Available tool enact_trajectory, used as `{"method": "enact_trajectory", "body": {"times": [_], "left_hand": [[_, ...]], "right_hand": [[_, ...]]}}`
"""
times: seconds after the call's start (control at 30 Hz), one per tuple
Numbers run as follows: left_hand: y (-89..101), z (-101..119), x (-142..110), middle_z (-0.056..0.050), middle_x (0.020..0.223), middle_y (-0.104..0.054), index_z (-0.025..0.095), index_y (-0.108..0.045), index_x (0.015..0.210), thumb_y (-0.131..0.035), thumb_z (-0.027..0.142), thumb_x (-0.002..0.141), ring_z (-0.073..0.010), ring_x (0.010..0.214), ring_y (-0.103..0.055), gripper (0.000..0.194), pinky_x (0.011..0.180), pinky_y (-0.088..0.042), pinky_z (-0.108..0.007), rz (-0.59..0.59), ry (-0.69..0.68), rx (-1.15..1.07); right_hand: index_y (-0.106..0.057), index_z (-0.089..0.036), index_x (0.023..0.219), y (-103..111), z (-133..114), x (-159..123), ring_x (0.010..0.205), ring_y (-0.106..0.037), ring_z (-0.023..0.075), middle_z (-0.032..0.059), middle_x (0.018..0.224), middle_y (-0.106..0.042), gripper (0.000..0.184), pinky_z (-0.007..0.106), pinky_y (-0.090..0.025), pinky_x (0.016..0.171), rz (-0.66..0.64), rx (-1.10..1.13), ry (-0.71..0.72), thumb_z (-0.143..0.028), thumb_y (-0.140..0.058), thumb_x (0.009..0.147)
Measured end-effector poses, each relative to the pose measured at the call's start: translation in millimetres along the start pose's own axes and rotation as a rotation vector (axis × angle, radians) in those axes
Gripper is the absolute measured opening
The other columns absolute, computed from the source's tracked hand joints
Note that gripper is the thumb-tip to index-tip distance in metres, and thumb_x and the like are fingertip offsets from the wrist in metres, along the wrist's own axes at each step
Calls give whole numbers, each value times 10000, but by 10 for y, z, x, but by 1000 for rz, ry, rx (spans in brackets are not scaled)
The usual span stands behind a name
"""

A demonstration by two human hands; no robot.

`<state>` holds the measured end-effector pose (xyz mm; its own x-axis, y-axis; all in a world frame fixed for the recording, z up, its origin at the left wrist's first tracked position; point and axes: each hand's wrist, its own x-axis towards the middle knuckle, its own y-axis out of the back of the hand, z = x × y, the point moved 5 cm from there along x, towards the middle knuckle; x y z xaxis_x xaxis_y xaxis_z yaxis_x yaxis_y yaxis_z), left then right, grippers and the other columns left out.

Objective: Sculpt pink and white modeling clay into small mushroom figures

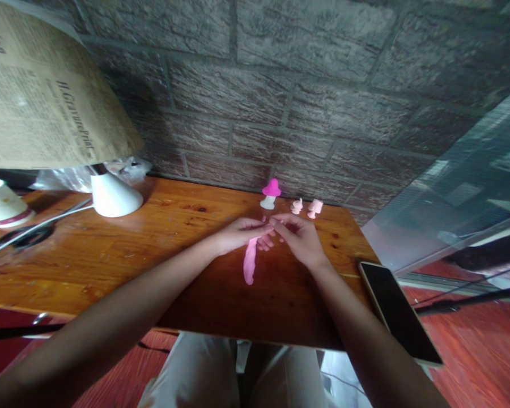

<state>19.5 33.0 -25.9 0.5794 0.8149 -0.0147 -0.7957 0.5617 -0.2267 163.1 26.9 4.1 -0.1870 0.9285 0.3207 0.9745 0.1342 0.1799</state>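
Note:
A long strip of pink modelling clay (249, 262) hangs down from the fingers of my left hand (241, 233), which is closed on its upper end. My right hand (300, 237) meets the left one above the table, its thumb and fingers pinched together at the clay by the left fingertips. The exact bit between the right fingers is mostly hidden. Just beyond my hands stands a small mushroom figure (271, 194) with a magenta cap and whitish stem. To its right are two small pale pink figures, one knobbly (296, 206) and one blocky (315, 208).
On the wooden table (187, 221) at left stand a white-based lamp (115, 195) with a newsprint shade, a paper cup (2, 201), black-handled scissors (34, 235) and a clear plastic bag (70, 178). A phone (397, 311) lies at the right edge. A brick wall (255, 96) rises behind.

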Motion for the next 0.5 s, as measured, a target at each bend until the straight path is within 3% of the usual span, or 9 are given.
{"method": "enact_trajectory", "body": {"times": [0.5], "left_hand": [[-9,0,2,-75,721,-723,92,-721,888,-825,548,677,-148,648,-659,512,697,-527,-306,-5,11,-3]], "right_hand": [[-753,-198,893,-1,8,-6,581,-558,132,35,769,-720,357,276,-453,541,6,-22,30,-535,-727,782]]}}
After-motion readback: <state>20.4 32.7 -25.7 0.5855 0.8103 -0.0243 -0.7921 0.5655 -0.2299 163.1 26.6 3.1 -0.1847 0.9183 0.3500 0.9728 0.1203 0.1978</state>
